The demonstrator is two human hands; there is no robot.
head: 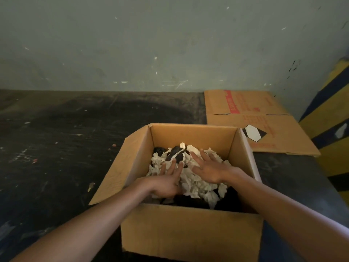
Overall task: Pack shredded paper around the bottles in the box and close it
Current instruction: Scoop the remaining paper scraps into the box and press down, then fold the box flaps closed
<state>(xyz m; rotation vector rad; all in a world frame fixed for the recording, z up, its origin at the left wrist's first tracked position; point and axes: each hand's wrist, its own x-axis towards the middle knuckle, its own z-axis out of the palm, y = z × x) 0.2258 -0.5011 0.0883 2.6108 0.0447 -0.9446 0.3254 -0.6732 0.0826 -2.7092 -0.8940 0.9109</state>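
Head cam, both hands flat, fingers spread, left hand (166, 183) & right hand (209, 170) atop shredded paper (196, 183) in box (190, 229).

Bottles (176, 154) mostly buried under shredded paper (196, 183); red print on flattened carton (262, 118) unreadable.

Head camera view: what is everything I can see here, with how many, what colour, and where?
Open box: one, brown cardboard, centre, flaps up.
Shredded paper: one heap, off-white, inside the box.
Dark items: several, black, partly buried in the paper; too covered to count.
Flattened carton: one, brown with red print, behind the box on the right.
Floor: dark, dirty, with small scraps.
Wall: grey-green, behind.
Striped post: one, yellow and dark blue, far right.
Left hand: open, flat on the paper.
Right hand: open, flat on the paper.
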